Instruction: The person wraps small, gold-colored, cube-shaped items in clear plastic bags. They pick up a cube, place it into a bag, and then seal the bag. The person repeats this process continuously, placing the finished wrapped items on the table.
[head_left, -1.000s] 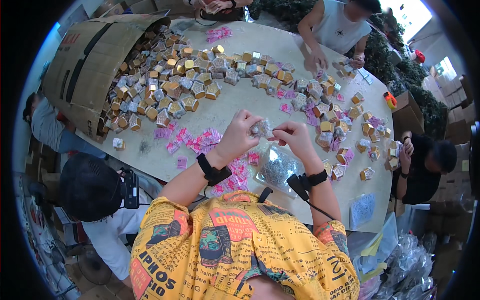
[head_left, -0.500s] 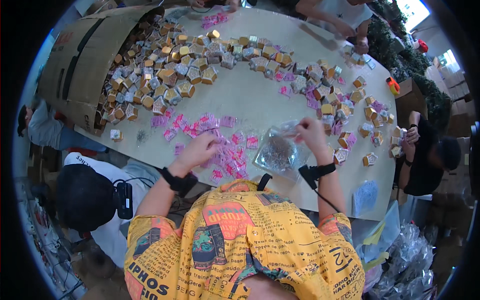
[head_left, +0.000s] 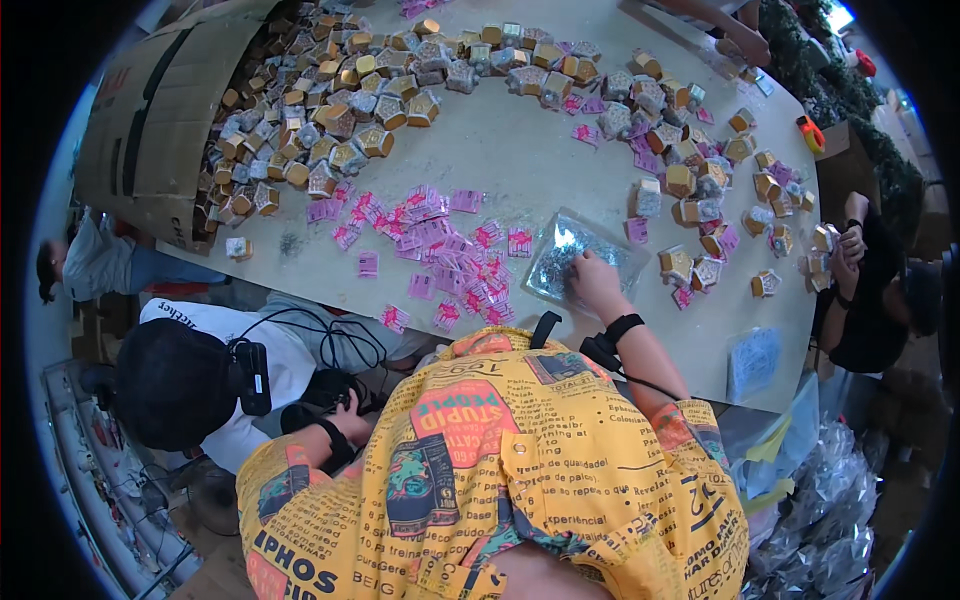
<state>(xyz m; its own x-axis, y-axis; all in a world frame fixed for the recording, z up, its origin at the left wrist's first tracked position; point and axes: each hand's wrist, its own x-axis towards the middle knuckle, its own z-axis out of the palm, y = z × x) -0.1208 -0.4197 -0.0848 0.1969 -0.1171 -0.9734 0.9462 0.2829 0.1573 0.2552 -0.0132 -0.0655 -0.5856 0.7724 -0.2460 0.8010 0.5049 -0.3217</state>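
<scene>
My right hand is over a clear plastic bag lying flat near the table's front edge. Its fingers are bent together at the shiny silver contents; whatever they pinch is too small to make out. My left hand is down off the table, beside my body and a dark object, its fingers only partly in sight. Left of the bag lies a loose pile of small pink printed packets, several of them spread out singly.
Gold and silver house-shaped ornaments spill from a large cardboard box and curve across the table. An orange-handled tool lies at the right edge. A co-worker's hands hold ornaments at right; another person sits at left.
My left hand has left the pink packets and dropped below the table edge. My right hand has moved from the bag's upper right side onto its silver contents. The view has shifted slightly.
</scene>
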